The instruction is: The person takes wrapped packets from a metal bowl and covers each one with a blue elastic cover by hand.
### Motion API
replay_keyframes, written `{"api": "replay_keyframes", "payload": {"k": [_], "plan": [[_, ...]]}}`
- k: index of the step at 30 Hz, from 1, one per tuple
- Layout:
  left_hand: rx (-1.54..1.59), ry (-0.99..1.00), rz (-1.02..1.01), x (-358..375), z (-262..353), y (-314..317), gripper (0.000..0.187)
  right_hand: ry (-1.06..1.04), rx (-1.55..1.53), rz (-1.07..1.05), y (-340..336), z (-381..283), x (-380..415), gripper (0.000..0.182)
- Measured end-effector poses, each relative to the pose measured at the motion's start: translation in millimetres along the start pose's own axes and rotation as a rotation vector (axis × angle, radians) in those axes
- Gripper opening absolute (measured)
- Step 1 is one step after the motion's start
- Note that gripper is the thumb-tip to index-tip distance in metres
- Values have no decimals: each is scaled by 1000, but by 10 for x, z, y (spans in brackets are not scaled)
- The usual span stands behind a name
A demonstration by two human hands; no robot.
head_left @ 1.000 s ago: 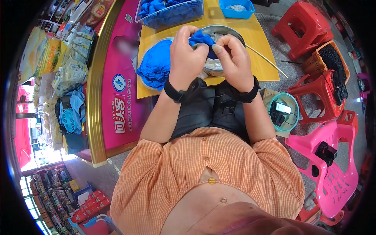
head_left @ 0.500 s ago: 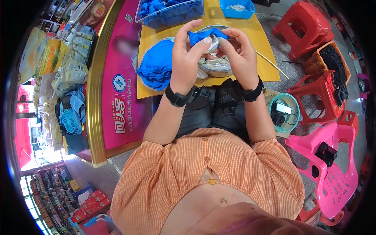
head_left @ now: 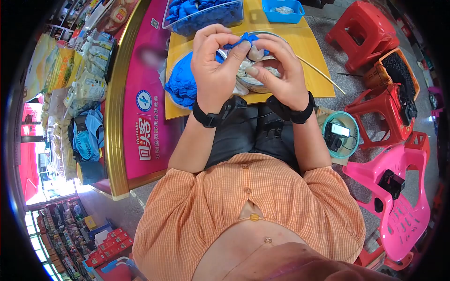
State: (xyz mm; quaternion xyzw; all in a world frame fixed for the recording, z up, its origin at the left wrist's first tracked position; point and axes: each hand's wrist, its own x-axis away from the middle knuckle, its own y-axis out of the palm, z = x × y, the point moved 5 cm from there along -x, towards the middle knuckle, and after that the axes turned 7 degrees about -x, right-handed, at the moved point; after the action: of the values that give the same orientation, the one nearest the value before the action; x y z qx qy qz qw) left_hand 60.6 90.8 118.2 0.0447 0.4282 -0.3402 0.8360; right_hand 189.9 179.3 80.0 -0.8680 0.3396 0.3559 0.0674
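My left hand [head_left: 214, 65] pinches a thin, crumpled blue sheet [head_left: 249, 38] between thumb and fingers. A pale, rounded lump [head_left: 256, 54] shows just under the blue sheet. Curved around the other side of both, my right hand [head_left: 284, 70] grips the blue sheet with its upper fingers, its thumb apart below the lump. Below the hands sits a round container of whitish, crumpled pieces [head_left: 262, 75], partly hidden by my right hand. Left of my left hand is a heap of blue sheets [head_left: 183, 80] in a round clear container.
On the yellow table [head_left: 311, 49] stand a clear bin [head_left: 206, 21] of blue pieces and a small blue basket [head_left: 283, 17]. A thin stick [head_left: 321, 75] juts past the right edge. Red stools [head_left: 365, 35], a teal basket [head_left: 349, 145] and a pink chair [head_left: 403, 220] stand right.
My right thumb has come away from the lump and moved down. My left hand has shifted slightly left and down, and the blue sheet is now bunched up at my fingertips.
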Motion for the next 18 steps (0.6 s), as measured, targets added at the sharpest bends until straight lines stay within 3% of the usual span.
{"api": "replay_keyframes", "payload": {"k": [1, 2, 4, 5, 7, 10, 17, 18], "plan": [[-126, 164, 16, -16, 76, -10, 15, -14, 53, -3, 8, -1, 8, 32], [-127, 165, 17, -12, 83, -1, 15, -15, 52, -5, 9, -2, 11, 32], [212, -40, -16, 6, 13, 66, 14, 51, -58, -68, 36, 24, 24, 27], [212, -40, -15, 22, 61, 88, 14, 52, -58, -68, 54, 10, 24, 27], [484, -312, 19, 60, 49, 139, 11, 142, -222, -23, 96, 14, 21, 23], [543, -443, -8, 81, -2, 174, 12, 227, -341, 106, 87, 61, 46, 22], [428, -315, -41, 41, -75, 191, 10, 278, -289, 59, 17, 140, 51, 19], [399, -310, -43, 51, -72, 205, 9, 226, -155, 55, -10, 147, 40, 17]]}}
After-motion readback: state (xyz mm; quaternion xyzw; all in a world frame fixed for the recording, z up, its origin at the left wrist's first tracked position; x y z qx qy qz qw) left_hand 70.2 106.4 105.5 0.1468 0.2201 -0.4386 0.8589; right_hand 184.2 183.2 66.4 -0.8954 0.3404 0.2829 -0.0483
